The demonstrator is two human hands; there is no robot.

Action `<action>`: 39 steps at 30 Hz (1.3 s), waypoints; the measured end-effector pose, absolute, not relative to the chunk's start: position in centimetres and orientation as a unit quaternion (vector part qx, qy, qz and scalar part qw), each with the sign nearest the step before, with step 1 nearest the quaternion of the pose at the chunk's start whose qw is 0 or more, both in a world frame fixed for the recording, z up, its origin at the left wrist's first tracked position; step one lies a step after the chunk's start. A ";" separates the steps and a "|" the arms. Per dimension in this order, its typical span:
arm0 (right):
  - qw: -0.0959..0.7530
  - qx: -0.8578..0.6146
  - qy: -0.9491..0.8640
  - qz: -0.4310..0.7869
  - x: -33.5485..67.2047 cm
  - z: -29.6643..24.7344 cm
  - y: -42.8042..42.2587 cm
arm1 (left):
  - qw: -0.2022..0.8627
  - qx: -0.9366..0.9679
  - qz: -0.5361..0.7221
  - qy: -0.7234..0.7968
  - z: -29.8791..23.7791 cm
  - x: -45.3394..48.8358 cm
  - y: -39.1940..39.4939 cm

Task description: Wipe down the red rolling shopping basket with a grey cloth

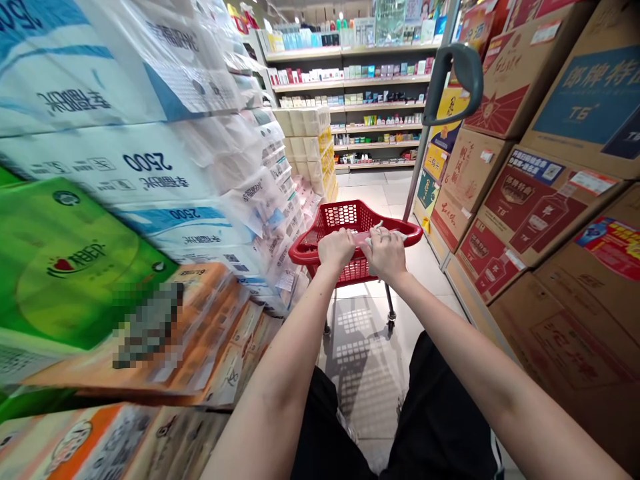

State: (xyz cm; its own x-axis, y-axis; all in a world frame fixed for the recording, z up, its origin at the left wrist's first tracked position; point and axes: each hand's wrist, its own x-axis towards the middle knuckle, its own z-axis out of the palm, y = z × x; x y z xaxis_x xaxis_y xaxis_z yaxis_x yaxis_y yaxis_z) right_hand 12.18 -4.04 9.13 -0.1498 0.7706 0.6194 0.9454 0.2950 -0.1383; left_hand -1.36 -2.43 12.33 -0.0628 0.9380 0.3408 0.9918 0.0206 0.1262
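A red plastic shopping cart (pixel 350 217) on wheels stands in the aisle ahead of me, and its basket looks empty. My left hand (pixel 336 248) is closed around the near rim handle of the cart. Right beside it, my right hand (pixel 386 255) grips the same handle, with a crumpled white thing pressed under its fingers that I cannot make out. Both my arms are stretched forward over my dark trousers.
Stacked packs of tissue and toilet paper (pixel 150 167) wall the left side. Brown and red cardboard boxes (pixel 540 193) line the right. A grey pole with a curved handle (pixel 453 73) rises by the boxes. Shelves of small goods (pixel 370 100) close the far end of the tiled aisle (pixel 370 373).
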 end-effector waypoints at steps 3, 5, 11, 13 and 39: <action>0.236 -0.603 -0.757 -0.081 12.3 11.1 -2.1 | 0.080 -0.692 -0.160 -0.699 12.4 -1.6 -2.4; 0.197 -0.618 -0.761 -0.025 12.9 12.0 -0.5 | 0.073 -0.697 -0.159 -0.696 12.4 -1.5 -2.6; 0.173 -0.636 -0.746 0.094 15.4 12.1 1.9 | 0.049 -0.705 -0.138 -0.694 12.9 -1.9 -2.9; 0.188 -0.621 -0.758 0.071 16.1 11.7 1.6 | 0.026 -0.721 -0.105 -0.685 13.3 -3.1 -2.9; 0.138 -0.532 -0.835 0.004 12.4 13.2 0.7 | 0.072 -0.741 -0.051 -0.666 12.5 -5.1 -3.4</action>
